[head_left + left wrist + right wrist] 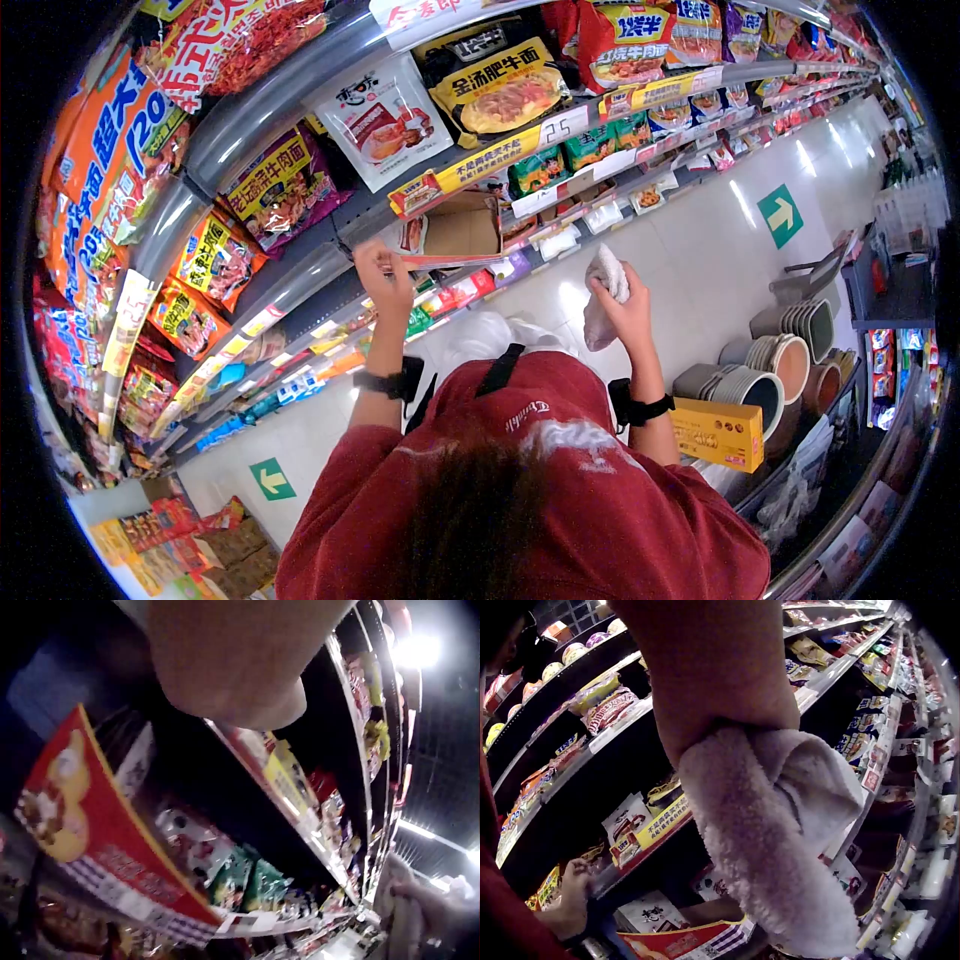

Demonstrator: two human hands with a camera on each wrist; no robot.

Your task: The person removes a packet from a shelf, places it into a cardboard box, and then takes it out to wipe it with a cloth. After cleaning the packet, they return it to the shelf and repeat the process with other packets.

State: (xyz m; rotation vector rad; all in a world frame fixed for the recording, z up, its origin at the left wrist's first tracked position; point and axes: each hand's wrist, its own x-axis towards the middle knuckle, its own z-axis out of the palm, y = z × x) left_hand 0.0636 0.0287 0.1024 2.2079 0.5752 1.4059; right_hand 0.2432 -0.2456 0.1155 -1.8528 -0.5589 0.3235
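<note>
My right hand (628,305) grips a pale, fluffy cloth (603,300), which hangs in loose folds in front of the body. In the right wrist view the cloth (765,832) droops below the hand (720,682). Over at the shelf, my left hand (385,280) is beside an open display box (470,230), fingers loosely bent and holding nothing. That box has a red printed front with a yellow rim, seen in the left wrist view as a tilted red panel (112,832) below the left hand (232,667). White packets lie partly inside it.
Curved shelves carry noodle packs (500,90) above and a white packet (380,120) near the price rail (490,155). Stacked buckets (745,390) and a yellow box (715,435) stand at the right. Tiled floor (700,240) shows between the shelves.
</note>
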